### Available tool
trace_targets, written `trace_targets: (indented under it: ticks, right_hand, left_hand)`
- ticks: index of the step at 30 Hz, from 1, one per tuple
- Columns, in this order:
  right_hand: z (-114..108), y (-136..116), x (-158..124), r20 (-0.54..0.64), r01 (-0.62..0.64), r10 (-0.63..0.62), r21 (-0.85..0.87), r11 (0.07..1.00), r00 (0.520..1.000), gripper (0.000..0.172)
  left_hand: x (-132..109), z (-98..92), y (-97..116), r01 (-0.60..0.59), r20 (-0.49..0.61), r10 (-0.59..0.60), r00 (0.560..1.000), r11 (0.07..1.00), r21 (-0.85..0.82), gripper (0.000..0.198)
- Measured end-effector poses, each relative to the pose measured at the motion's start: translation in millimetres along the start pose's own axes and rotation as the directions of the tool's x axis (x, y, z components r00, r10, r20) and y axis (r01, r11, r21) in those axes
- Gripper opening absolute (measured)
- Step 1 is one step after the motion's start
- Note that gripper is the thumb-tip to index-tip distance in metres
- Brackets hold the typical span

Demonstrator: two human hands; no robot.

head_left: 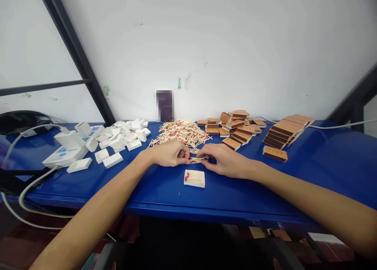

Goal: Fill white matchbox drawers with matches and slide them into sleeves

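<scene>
A few red-tipped matches [196, 159] lie between my two hands, just above the blue tabletop. My left hand [172, 153] pinches their left ends with thumb and fingertips. At the right ends, my right hand [225, 160] closes thumb and fingers on the same matches. Right in front of my hands sits a white matchbox tray [194, 185], partly filled with matches whose red heads point left. Behind my fingers spreads a large heap of loose matches [184, 132], its near edge partly hidden by my hands.
White empty matchbox trays [126, 134] are piled at left, beside white boxes [66, 150] with cables. Orange-brown matchboxes [238, 126] lie heaped at right, with a neat stack [287, 130] farther right. A pixelated dark object [165, 106] stands against the wall.
</scene>
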State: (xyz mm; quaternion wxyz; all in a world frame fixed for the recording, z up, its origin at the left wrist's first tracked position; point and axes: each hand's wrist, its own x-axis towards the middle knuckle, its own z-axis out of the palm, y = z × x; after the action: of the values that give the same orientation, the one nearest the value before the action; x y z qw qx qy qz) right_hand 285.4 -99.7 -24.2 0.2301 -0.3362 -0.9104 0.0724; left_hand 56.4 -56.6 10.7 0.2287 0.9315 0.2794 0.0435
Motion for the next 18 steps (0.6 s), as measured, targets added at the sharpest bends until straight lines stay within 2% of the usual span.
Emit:
trace_targets:
  ticks: [6, 14, 18]
  right_hand:
    - [5.0, 0.5, 2.9, -0.059, 0.017, -0.017, 0.011, 1.000, 0.998, 0.016]
    - [7.4, 2.1, 2.3, -0.060, 0.011, -0.014, -0.048, 0.999, 0.998, 0.012]
    - [8.2, 4.8, 1.4, -0.055, 0.036, -0.039, -0.062, 0.997, 0.998, 0.012]
  left_hand:
    - [1.2, 2.0, 0.6, -0.014, 0.002, 0.014, 1.000, 1.000, -0.013, 0.018]
    - [0.9, 4.2, -0.4, -0.029, -0.025, 0.029, 0.999, 0.999, 0.032, 0.021]
    - [-1.2, 3.4, 1.1, -0.024, -0.096, 0.034, 0.995, 0.995, 0.100, 0.025]
